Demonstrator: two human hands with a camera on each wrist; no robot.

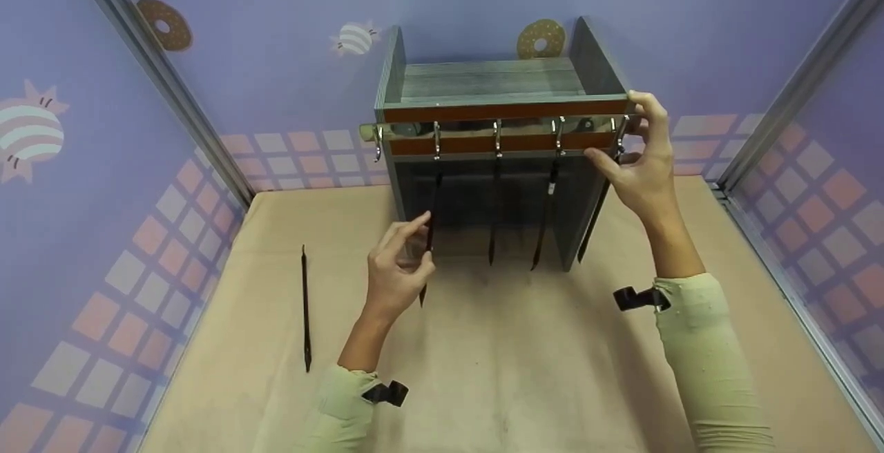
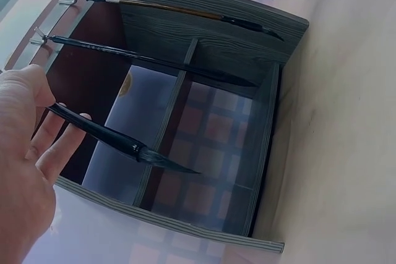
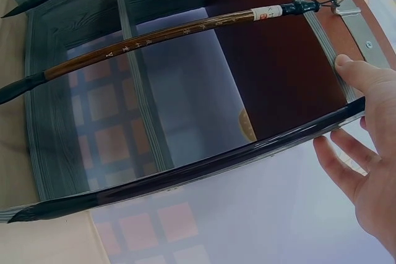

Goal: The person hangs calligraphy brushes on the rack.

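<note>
A grey wooden rack with a brown front bar and a row of metal hooks stands at the back of the table. Several dark brushes hang from the hooks. My left hand pinches the shaft of the leftmost hanging brush, low down; in the left wrist view that brush lies across my fingers. My right hand is at the rack's right end, thumb on the front rail, fingers relaxed. The rightmost brush runs between thumb and fingers. A brown-handled brush hangs beside it.
One more dark brush lies on the beige table, left of my left arm. Purple patterned walls close in on three sides. The leftmost hook carries nothing.
</note>
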